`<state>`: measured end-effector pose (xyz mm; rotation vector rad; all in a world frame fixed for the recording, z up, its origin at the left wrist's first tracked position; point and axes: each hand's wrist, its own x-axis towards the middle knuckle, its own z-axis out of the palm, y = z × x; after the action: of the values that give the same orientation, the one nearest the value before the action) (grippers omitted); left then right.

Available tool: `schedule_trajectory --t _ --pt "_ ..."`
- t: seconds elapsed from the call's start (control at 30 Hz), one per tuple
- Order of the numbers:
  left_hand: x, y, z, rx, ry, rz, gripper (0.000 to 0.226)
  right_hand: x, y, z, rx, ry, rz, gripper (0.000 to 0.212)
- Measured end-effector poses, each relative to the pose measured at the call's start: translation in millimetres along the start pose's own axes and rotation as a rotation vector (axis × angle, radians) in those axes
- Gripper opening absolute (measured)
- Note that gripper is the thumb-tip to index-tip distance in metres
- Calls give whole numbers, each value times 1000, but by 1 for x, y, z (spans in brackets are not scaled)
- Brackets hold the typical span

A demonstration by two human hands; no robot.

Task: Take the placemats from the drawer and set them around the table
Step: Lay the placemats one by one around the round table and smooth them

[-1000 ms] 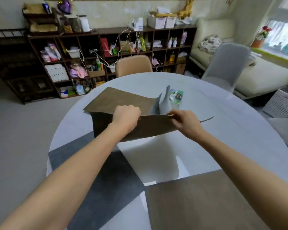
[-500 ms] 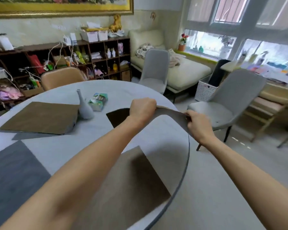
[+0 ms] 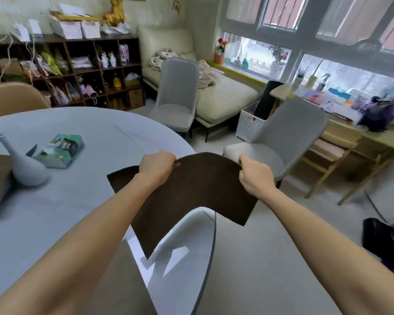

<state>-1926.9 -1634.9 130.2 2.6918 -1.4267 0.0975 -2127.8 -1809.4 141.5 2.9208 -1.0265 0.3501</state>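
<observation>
While gripped by both hands, placemat aloft.

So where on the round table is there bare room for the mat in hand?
Bare: the white round table edge between the green tissue pack and the grey chair. Crowded: left, by the grey vase. Both hands hold the dark brown placemat.

Dark brown placemat: matt, finely grained like felt or suede, limp enough to sag in a curve. Round pale grey bench: smooth; glossy at its near right edge, where it mirrors light. Pale grey long-necked vase: matt, smooth, ceramic in look. Green tissue pack: shiny plastic wrap. Grey chair off the bench's right edge: matt woven cloth upholstery. White laundry basket: perforated plastic. Dark shelf unit: wood.
</observation>
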Motion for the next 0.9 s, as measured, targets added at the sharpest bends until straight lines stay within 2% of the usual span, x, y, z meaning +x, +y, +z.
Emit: schedule_trajectory --t 0.13,0.27,0.37,0.57,0.67,0.77,0.87,0.9 --pt "27 -11 8 -73 -130 -115 41 77 4 12 -4 -88 -104 17" --pt "37 -32 26 -134 -227 -320 42 141 -10 40 -16 -167 -352 16" --pt "39 -38 25 -149 -244 -471 42 185 -27 63 -40 -189 -541 14" --pt "37 -28 -14 92 -85 -793 39 248 -75 67 132 -181 -830 26" --pt "31 -18 -31 204 0 -952 29 257 -97 61 268 -188 -944 34" --pt "21 -19 -42 317 117 -1115 25 262 -126 61 409 -206 -1035 57" --pt "7 -32 -32 362 222 -1167 28 266 -154 74 481 -196 -1119 68" --pt "3 -35 -25 366 208 -1174 34 267 -160 81 484 -192 -1148 68"
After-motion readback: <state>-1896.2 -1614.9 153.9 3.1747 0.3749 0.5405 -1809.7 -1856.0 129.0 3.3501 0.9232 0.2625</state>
